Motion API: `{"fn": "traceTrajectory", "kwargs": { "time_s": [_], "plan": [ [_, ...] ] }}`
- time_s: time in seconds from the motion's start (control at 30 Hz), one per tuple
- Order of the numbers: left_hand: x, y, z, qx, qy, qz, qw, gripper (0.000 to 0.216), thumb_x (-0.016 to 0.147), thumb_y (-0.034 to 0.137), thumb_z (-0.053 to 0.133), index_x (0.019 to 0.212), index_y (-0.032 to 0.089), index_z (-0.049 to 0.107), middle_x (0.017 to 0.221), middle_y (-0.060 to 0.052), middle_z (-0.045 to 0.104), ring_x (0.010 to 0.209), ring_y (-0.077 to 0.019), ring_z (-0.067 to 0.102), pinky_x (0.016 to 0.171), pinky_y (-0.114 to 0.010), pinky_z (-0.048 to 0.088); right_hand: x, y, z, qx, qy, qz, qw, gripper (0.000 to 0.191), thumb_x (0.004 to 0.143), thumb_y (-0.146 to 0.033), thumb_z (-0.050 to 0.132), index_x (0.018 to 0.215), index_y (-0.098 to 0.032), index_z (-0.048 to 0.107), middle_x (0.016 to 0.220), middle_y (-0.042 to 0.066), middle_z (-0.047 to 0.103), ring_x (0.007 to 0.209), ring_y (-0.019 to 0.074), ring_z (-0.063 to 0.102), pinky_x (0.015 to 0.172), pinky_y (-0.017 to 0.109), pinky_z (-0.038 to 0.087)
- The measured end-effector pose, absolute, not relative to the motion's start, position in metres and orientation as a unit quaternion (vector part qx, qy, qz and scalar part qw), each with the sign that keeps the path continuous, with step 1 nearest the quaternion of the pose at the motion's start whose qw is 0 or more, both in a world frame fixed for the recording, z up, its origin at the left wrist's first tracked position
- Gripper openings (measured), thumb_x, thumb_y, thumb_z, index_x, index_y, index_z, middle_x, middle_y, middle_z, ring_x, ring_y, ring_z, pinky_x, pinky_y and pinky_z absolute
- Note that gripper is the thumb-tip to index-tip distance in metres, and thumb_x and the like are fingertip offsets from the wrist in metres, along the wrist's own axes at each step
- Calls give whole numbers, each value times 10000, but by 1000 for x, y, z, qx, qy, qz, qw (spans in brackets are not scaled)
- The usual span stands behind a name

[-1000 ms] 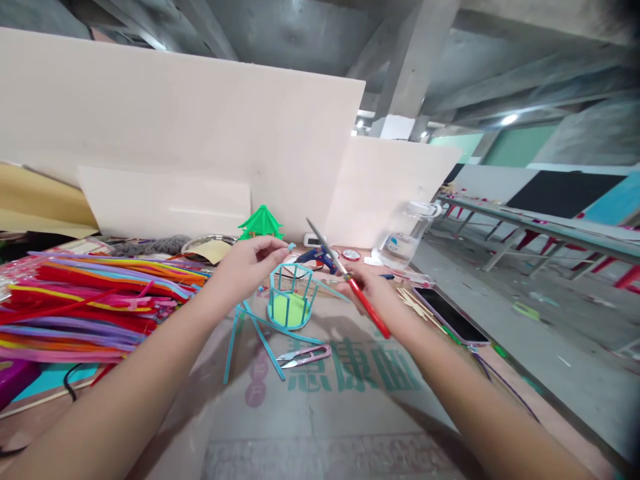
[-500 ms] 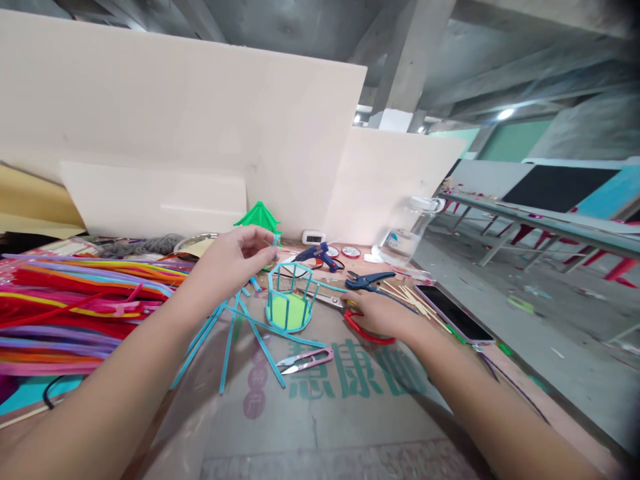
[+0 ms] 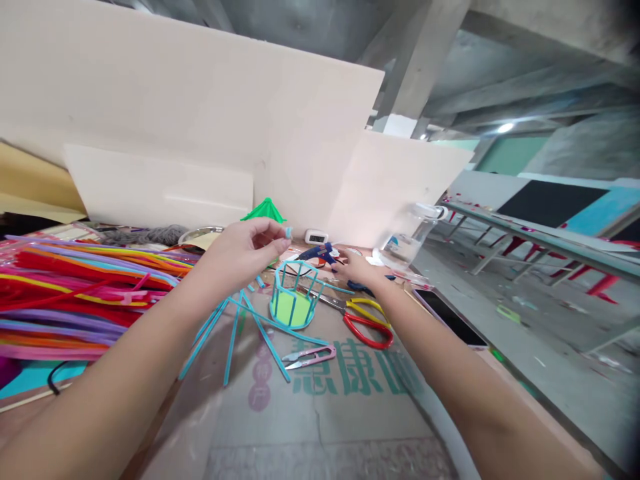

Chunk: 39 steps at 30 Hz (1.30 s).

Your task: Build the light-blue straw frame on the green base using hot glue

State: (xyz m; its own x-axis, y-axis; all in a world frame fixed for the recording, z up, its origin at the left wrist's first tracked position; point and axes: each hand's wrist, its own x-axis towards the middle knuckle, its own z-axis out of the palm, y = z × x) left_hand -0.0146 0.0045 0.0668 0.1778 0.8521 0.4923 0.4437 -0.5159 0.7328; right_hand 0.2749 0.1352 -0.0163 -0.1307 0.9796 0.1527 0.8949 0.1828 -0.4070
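My left hand (image 3: 245, 253) is raised over the table, thumb and forefinger pinching a short blue pipe-cleaner piece (image 3: 289, 232). My right hand (image 3: 357, 267) is at the dark blue hot glue gun (image 3: 315, 253), fingers closed at its handle; the gun still lies on the table. Between my hands stands a small open frame (image 3: 294, 297) of light blue strips with a yellow-green base. Large scissors (image 3: 367, 327) with red and yellow handles lie below my right hand. Pink-handled thread snips (image 3: 310, 358) and several blue pipe-cleaner strips (image 3: 231, 343) lie nearer me.
Coloured pipe cleaners (image 3: 90, 293) are heaped at the left. A green peaked piece (image 3: 266, 210), a small digital timer (image 3: 317, 237) and a clear water bottle (image 3: 407, 237) stand along the back, before white boards (image 3: 200, 100). A phone (image 3: 450, 317) lies at the right edge.
My right hand has moved from the scissors up and away to the glue gun, leaving both scissor handles in sight. My left hand keeps its pinch on the small blue piece.
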Motion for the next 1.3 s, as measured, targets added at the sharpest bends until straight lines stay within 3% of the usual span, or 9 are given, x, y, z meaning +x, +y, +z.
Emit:
{"fn": "traceTrajectory", "kwargs": {
  "time_s": [0.3, 0.43, 0.6, 0.73, 0.83, 0.93, 1.03, 1.17, 1.3],
  "plan": [
    [-19, 3, 71, 731, 444, 466, 225, 281, 831, 427, 609, 919, 168, 675, 850, -39, 708, 768, -176, 641, 691, -292, 471, 255, 165, -46, -634, -717, 147, 251, 345, 819, -305, 687, 1081, -93, 616, 927, 137, 726, 808, 220, 666, 740, 308, 499],
    [-19, 3, 70, 730, 451, 464, 219, 279, 823, 421, 614, 925, 170, 679, 863, -43, 712, 784, -181, 644, 712, -302, 476, 257, 160, -41, -625, -705, 156, 297, 290, 806, -238, 662, 1068, -126, 607, 961, 108, 720, 840, 202, 656, 752, 297, 495],
    [-20, 6, 69, 732, 456, 457, 217, 262, 811, 409, 618, 901, 172, 683, 836, -38, 709, 749, -175, 638, 679, -291, 470, 265, 142, -20, -607, -676, 188, 373, 249, 842, -362, 615, 958, -142, 603, 834, 80, 707, 701, 166, 641, 653, 272, 496],
    [-20, 5, 70, 745, 468, 429, 203, 248, 803, 394, 603, 865, 170, 690, 793, -36, 701, 721, -176, 624, 652, -285, 454, 272, 110, -2, -567, -674, 223, 418, 369, 880, -502, 535, 745, -165, 599, 639, 41, 630, 593, 148, 598, 622, 268, 500],
    [-18, 3, 72, 747, 480, 416, 194, 234, 793, 381, 602, 857, 176, 696, 774, -25, 696, 705, -174, 614, 646, -278, 443, 274, 80, 10, -488, -699, 294, 432, 305, 873, -458, 571, 837, -167, 653, 511, -23, 554, 569, 155, 608, 706, 296, 538],
    [-16, 3, 71, 745, 490, 410, 193, 210, 781, 359, 606, 840, 180, 697, 766, -20, 694, 699, -175, 613, 650, -274, 437, 275, 50, 18, -435, -729, 373, 373, 286, 866, -446, 621, 917, -170, 676, 490, -34, 552, 619, 178, 641, 755, 332, 546],
    [-16, 8, 66, 752, 490, 394, 196, 199, 781, 363, 602, 826, 193, 694, 774, -16, 699, 721, -184, 627, 653, -269, 439, 278, 30, 21, -424, -744, 384, 346, 314, 836, -489, 658, 828, -176, 677, 606, 9, 629, 643, 182, 634, 728, 340, 540],
    [-16, 16, 54, 768, 501, 356, 179, 225, 799, 398, 583, 861, 214, 697, 803, -11, 711, 733, -191, 642, 648, -270, 440, 285, 19, 22, -436, -782, 342, 285, 406, 799, -591, 658, 813, -189, 706, 758, 60, 708, 666, 203, 638, 670, 343, 527],
    [-15, 22, 47, 769, 520, 326, 180, 230, 788, 400, 580, 853, 214, 699, 760, -13, 710, 678, -194, 642, 626, -277, 435, 284, 17, 23, -404, -837, 288, 229, 427, 836, -615, 580, 796, -223, 744, 797, 48, 729, 775, 237, 674, 747, 357, 546]
  ]
}}
